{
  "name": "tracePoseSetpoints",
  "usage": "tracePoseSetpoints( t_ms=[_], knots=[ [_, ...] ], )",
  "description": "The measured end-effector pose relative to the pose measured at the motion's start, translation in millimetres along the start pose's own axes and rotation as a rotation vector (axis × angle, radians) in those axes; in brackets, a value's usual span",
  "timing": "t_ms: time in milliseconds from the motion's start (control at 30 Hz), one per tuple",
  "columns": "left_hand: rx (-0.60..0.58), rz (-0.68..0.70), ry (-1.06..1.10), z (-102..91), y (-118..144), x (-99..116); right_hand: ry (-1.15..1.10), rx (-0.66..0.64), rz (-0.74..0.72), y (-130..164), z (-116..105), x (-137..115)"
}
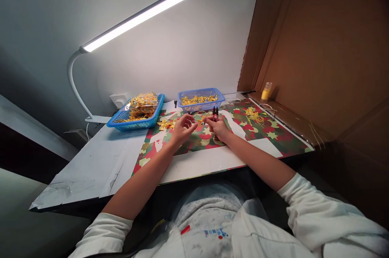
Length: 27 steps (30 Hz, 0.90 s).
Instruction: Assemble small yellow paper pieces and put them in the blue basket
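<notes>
In the head view, my right hand is closed around a small pair of pliers, whose two dark pointed jaws stick upward, slightly apart. Between that hand's thumb and forefinger is a small yellow piece, too small to make out fully. Just left of it, my left hand hovers with thumb and fingers apart and nothing visible in them. Beyond the left hand, several yellow bow-like pieces lie on the patterned sheet. A loose heap of yellow strands lies to the right.
A blue basket at the back left holds yellow pieces and a clear bag. Another blue basket with yellow pieces stands at the back. A lamp reaches overhead. At right are a small yellow-filled bottle and a tall cardboard wall.
</notes>
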<state>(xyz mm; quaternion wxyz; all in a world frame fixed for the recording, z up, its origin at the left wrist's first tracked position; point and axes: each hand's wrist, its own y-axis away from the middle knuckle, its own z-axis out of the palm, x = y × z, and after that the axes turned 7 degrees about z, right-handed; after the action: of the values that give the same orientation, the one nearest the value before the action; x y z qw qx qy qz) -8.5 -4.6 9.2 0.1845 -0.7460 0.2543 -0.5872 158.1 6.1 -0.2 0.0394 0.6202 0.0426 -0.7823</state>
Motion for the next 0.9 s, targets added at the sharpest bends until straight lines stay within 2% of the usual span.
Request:
tracePoseSetpoints(
  t_ms=[100,200,300,367,433,500,600,733,800,900],
  knots=[
    [-0.035,0.179,-0.188,-1.3,1.8,1.7,-0.065,-0.056,0.093,-0.5,-1.7,-0.8],
    [-0.045,0.211,-0.22,-1.2,1.4,-1.0,-0.102,-0.076,0.131,-0.5,-1.8,1.6],
    [-0.045,0.146,-0.17,-0.8,-0.1,-7.2,-0.092,-0.041,0.16,-2.0,-0.6,4.5],
    [-0.035,0.069,-0.1,-1.0,-1.0,-11.4,-0.054,0.043,0.147,-3.6,-0.9,4.7],
    [-0.029,-0.004,-0.033,-1.4,-1.9,-14.1,-0.004,0.159,0.053,-5.4,-3.1,2.9],
    [-0.047,-0.06,0.0,-2.0,-2.7,-14.8,0.052,0.22,-0.098,-7.0,-6.9,0.4],
    [-0.1,-0.105,0.001,-3.1,-3.6,-12.7,0.18,0.127,-0.22,-8.5,-12.2,-1.3],
    [-0.147,-0.117,-0.026,-4.3,-4.5,-9.9,0.355,-0.035,-0.137,-9.6,-13.2,2.4],
    [-0.153,-0.121,-0.039,-4.3,-5.2,-10.6,0.341,-0.046,-0.128,-10.1,-11.2,4.7],
    [-0.131,-0.099,-0.033,-3.0,-6.3,-14.2,0.233,0.004,-0.148,-10.1,-6.4,6.6]
  ],
)
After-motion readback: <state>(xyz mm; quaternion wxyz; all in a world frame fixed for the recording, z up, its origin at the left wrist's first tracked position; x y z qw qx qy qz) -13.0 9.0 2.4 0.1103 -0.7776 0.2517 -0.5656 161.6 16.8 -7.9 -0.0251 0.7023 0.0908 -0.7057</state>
